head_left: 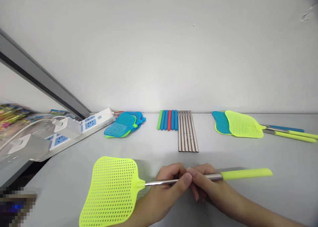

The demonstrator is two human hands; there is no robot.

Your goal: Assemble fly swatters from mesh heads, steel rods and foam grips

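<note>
A yellow-green fly swatter lies across both hands, its perforated head to the left and its grip to the right. My left hand is closed round the thin metal rod close to the middle. Beside it, my right hand pinches the thicker metal tube near the yellow-green grip. The two thumbs almost meet, and the fingers hide the join in the rod. Behind the hands, several metal rods lie side by side, touching a row of blue, green and red grips.
Blue and green swatter heads lie stacked at the back left. Swatters with handles overlap at the back right. A white power strip with plugged-in adapters runs along the left edge, near a grey metal post. A wall stands behind.
</note>
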